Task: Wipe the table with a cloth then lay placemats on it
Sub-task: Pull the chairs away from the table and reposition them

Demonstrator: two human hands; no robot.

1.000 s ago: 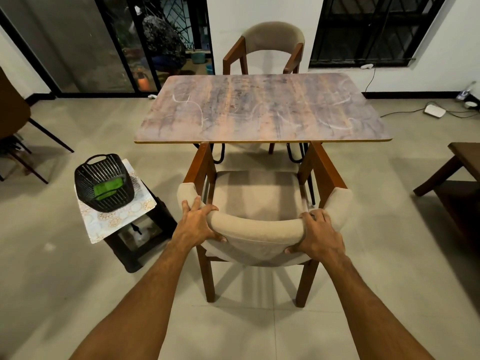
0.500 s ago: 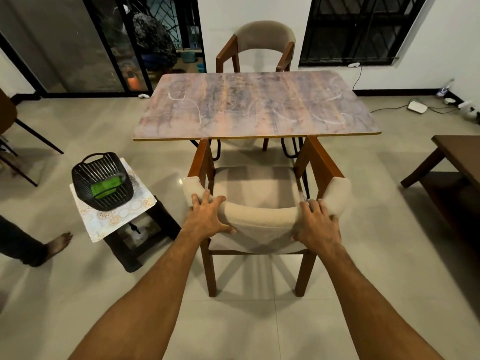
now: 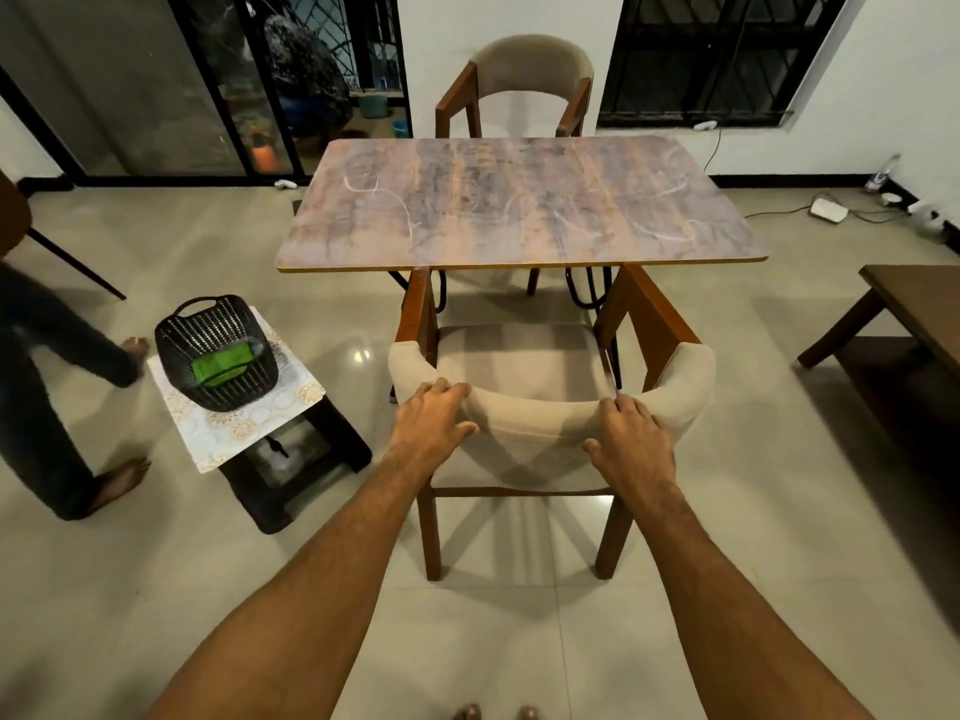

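Note:
The table [image 3: 519,210] has a mottled brown top with white scribble marks and nothing on it. A beige padded chair [image 3: 524,366] stands at its near edge, arms just under the tabletop. My left hand [image 3: 428,420] and my right hand [image 3: 631,433] rest on the chair's curved backrest, fingers laid over its top. At the left a black basket [image 3: 215,356] holding a green cloth [image 3: 221,363] sits on pale patterned placemats [image 3: 260,418] on a dark stool.
A second beige chair [image 3: 530,80] faces me at the table's far side. A person's legs and bare feet [image 3: 57,407] step across the floor at the left. A dark wooden bench [image 3: 914,324] stands at the right; cables and a white box [image 3: 828,210] lie by the wall.
The chair has slid toward the table with my hands on its backrest, fingers loosening. A person has walked into view at the left.

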